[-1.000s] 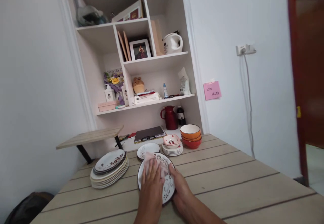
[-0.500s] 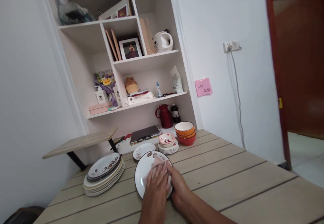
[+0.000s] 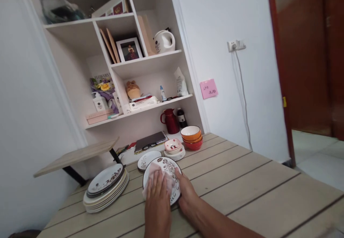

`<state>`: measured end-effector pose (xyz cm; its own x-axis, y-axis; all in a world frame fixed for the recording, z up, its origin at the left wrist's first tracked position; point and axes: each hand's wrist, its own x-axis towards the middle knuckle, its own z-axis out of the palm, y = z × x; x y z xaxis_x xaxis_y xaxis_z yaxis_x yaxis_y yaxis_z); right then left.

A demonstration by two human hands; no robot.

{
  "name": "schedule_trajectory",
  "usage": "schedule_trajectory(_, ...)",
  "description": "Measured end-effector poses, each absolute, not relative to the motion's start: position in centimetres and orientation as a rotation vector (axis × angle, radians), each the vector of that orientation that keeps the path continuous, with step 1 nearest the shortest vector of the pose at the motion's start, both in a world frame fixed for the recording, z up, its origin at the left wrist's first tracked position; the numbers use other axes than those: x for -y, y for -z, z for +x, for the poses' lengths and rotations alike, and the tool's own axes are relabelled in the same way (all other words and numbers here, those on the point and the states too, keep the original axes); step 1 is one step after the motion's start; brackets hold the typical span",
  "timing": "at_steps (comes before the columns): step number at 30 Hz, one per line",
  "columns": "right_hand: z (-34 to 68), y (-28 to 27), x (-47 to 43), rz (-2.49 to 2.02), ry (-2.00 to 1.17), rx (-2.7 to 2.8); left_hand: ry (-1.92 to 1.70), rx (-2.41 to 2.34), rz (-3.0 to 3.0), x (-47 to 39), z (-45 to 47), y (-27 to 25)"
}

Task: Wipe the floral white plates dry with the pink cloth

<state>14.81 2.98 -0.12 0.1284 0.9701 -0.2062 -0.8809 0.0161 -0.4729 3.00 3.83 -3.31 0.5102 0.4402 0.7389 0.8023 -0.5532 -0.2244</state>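
Observation:
A white plate (image 3: pixel 173 186) with a dark rim and a brown flower pattern is tilted up toward me over the table. My right hand (image 3: pixel 188 196) grips its right edge, thumb on the face and the other fingers behind. Under the fingers of my left hand (image 3: pixel 158 198), a pale pink cloth (image 3: pixel 153 170) is pressed against the left part of the plate. Just behind stands a short stack of smaller white plates (image 3: pixel 149 158). To the left is a taller stack of plates (image 3: pixel 106 187), a patterned one on top.
Behind the plate are small dishes (image 3: pixel 176 155) with a square pink-spotted bowl (image 3: pixel 172 145) on top, and stacked orange and red bowls (image 3: pixel 191 137). A raised wooden shelf (image 3: pixel 76 156) stands at left; a red jug (image 3: pixel 170 120) and a laptop (image 3: pixel 150 141) are at the back.
My left hand has slid the cloth from the plate's right side to its left, uncovering the flower pattern. My right hand still holds the edge. The whole view has shifted slightly.

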Motion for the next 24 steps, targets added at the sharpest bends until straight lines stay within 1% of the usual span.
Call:
schedule_trajectory(4,14.8,0.4,-3.0,-0.549,-1.473,0.228,0.801,0.829,-2.321,-3.1,4.2,3.5)
schedule_trajectory(9,14.6,0.5,-2.7,-0.527,-1.459,0.283,0.751,0.727,-2.508,-2.5,3.8,1.8)
schedule_trajectory(16,13.7,0.4,-2.1,-0.545,-1.487,0.444,0.909,1.364,-2.357,-2.9,1.1,0.0)
schedule_trajectory(24,14.2,0.7,-2.8,-0.557,-1.488,0.286,0.924,1.339,-2.128,-2.8,1.7,0.7)
